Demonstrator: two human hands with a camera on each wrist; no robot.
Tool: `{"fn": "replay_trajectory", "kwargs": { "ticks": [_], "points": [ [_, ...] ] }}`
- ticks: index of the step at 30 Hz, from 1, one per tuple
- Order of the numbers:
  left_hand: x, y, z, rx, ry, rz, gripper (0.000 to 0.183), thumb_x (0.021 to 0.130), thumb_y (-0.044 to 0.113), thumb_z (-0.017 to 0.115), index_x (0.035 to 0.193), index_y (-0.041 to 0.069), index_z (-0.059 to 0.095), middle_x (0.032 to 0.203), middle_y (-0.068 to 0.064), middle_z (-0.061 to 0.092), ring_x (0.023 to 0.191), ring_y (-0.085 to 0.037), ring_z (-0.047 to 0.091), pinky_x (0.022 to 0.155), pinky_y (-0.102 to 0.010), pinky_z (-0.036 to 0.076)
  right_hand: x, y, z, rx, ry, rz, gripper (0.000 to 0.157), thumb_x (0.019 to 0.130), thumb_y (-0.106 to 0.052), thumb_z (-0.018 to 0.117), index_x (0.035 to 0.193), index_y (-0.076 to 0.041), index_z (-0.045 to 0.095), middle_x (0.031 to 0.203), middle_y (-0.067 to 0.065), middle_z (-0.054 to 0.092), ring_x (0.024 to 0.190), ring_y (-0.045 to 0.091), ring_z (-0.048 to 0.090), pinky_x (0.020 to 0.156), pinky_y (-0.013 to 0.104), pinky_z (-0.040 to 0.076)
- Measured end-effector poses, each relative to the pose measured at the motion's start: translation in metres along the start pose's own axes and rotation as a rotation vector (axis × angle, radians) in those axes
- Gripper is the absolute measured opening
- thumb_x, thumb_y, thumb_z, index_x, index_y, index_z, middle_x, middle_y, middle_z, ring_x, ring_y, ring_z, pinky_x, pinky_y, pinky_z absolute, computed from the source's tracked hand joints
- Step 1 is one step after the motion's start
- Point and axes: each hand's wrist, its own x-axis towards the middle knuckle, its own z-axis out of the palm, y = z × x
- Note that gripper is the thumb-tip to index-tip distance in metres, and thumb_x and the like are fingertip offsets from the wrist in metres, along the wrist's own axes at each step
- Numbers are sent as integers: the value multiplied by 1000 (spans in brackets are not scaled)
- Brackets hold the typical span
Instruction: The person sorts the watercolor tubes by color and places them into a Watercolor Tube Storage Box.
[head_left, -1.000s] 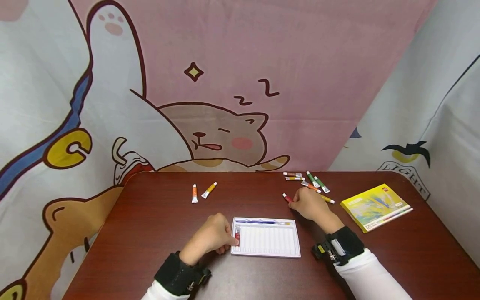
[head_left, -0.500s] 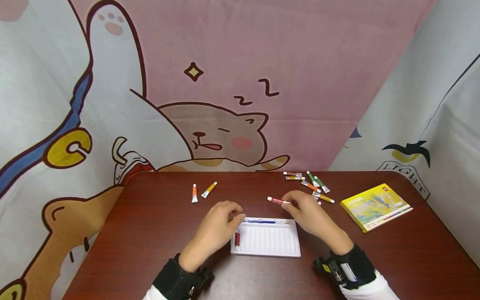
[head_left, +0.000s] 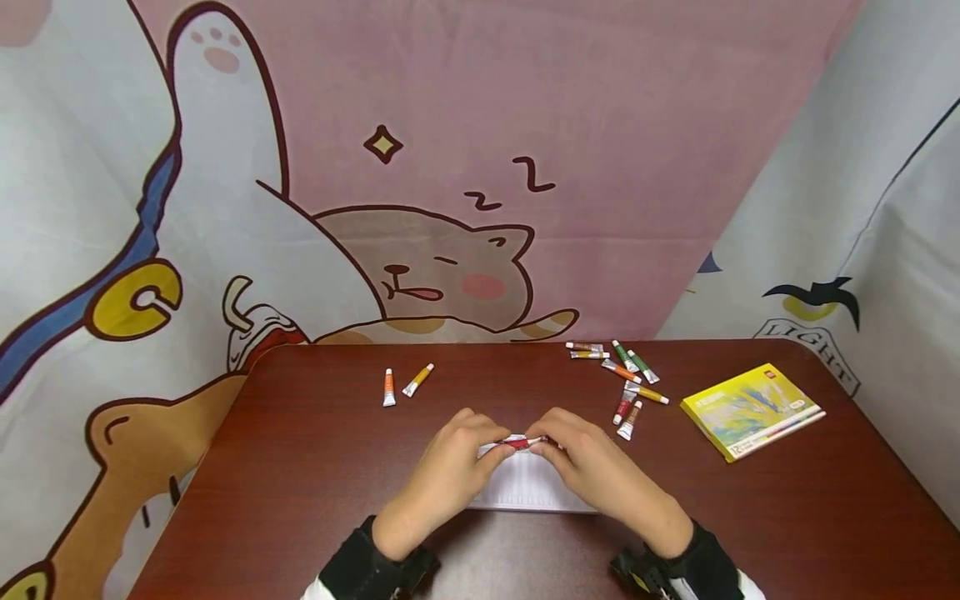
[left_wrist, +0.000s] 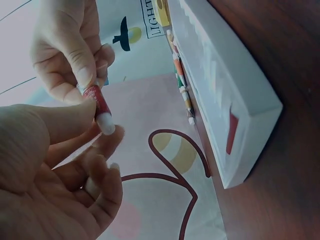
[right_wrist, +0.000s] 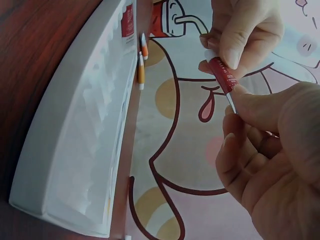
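Note:
Both hands pinch one small red paint tube (head_left: 517,444) with a white cap, held over a white ridged tray (head_left: 534,509). My left hand (head_left: 450,457) grips it between thumb and fingers towards the cap end, as the left wrist view also shows. Thumb and fingertips of my right hand (head_left: 596,462) hold the flat crimped end, clear in the right wrist view, where the tube's red label (right_wrist: 223,75) faces the camera. Another red tube (right_wrist: 128,21) lies in the tray's end slot; in the head view the left hand covers it.
An orange tube (head_left: 389,387) and a yellow tube (head_left: 418,380) lie at the back left. Several more tubes, among them a brown one (head_left: 630,421) and a green one (head_left: 643,367), are scattered right of the tray. A yellow box (head_left: 753,412) lies at the far right.
The right hand has picked the red tube from the right-hand scatter and brought it left over the tray. The left hand has left the tube in the tray and now pinches this one too.

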Motion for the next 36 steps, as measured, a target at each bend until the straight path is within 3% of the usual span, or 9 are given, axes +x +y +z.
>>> {"fn": "replay_trajectory", "kwargs": {
  "ticks": [5, 11, 16, 21, 24, 28, 36],
  "points": [
    [-1, 3, 1, 15, -18, 38, 12, 83, 23, 72, 92, 17, 74, 84, 13, 64, 78, -4, 48, 61, -21, 44, 0, -4, 2, 25, 46, -46, 15, 83, -7, 69, 94, -16, 64, 90, -11, 59, 79, 1, 52, 66, 22, 48],
    [-2, 3, 2, 14, -54, 67, 10, 86, 23, 69, 92, 16, 73, 80, 13, 61, 76, -8, 50, 57, -18, 43, -1, -6, 4, 28, 45, -28, 15, 82, -7, 70, 94, -14, 64, 91, -10, 60, 82, 1, 53, 67, 22, 49],
    [-1, 2, 4, 47, -2, 55, 7, 84, 22, 69, 85, 16, 73, 76, 13, 61, 73, -5, 49, 56, -19, 43, -2, -4, -1, -13, 65, 68, 17, 84, -15, 71, 100, -14, 66, 94, -9, 63, 80, 1, 54, 63, 27, 52],
    [0, -1, 5, 72, 78, -56, 7, 81, 20, 70, 84, 15, 74, 74, 11, 64, 69, -10, 51, 53, -22, 41, -5, 7, -16, -184, 99, 222, 8, 83, -23, 72, 89, -18, 70, 82, -10, 65, 67, 1, 53, 54, 28, 48],
    [0, -3, 5, 70, 93, -138, 8, 81, 20, 70, 83, 14, 74, 73, 9, 65, 66, -11, 50, 52, -23, 39, -9, 16, -23, -259, 22, 330, 5, 82, -23, 72, 80, -19, 71, 67, -12, 61, 53, 4, 46, 45, 28, 38],
    [-1, -5, 4, 54, 77, -229, 7, 79, 19, 69, 79, 15, 74, 68, 7, 64, 62, -8, 48, 50, -23, 39, -15, 25, -28, -286, -137, 453, 13, 82, -24, 71, 69, -20, 68, 54, -12, 51, 46, 8, 39, 41, 29, 31],
    [-2, -8, 4, -27, 11, -373, 10, 74, 13, 65, 66, 17, 70, 54, 11, 58, 41, 0, 45, 38, -22, 35, -20, 31, -29, -293, -313, 577, 29, 80, -25, 71, 54, -24, 59, 46, -10, 44, 44, 9, 38, 41, 28, 28]
  ]
}}
